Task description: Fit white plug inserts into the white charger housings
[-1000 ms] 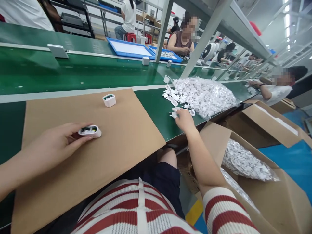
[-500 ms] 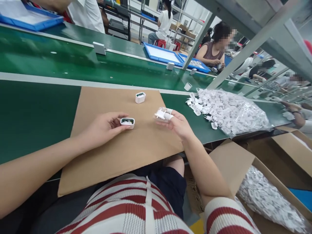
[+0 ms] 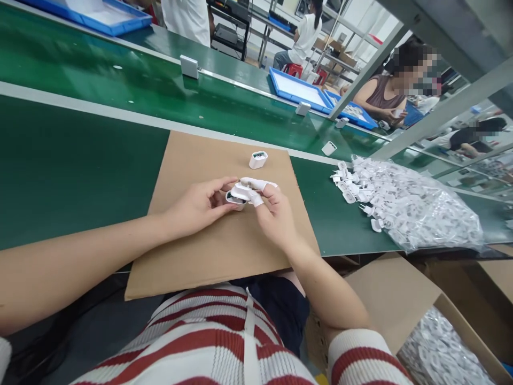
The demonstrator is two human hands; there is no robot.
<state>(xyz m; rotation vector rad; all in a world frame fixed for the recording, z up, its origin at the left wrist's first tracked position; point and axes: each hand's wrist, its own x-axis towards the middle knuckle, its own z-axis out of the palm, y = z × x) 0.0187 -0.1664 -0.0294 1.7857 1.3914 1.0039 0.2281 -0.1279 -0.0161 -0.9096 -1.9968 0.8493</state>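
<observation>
Left hand (image 3: 196, 206) grips a white charger housing (image 3: 234, 199) just above the cardboard sheet (image 3: 208, 256) on the table (image 3: 80, 160). Right hand (image 3: 276, 214) pinches a plug cap (image 3: 242, 190) against the open end of the housing; I judge it is not yet seated flush. One more open housing (image 3: 258, 159) waits behind, and a full bag of plug caps (image 3: 417, 211) lies at the right.

Left hand (image 3: 198, 206) gripping charger shell (image 3: 235, 199); right hand (image 3: 276, 214) pressing plug piece (image 3: 241, 190) on
</observation>
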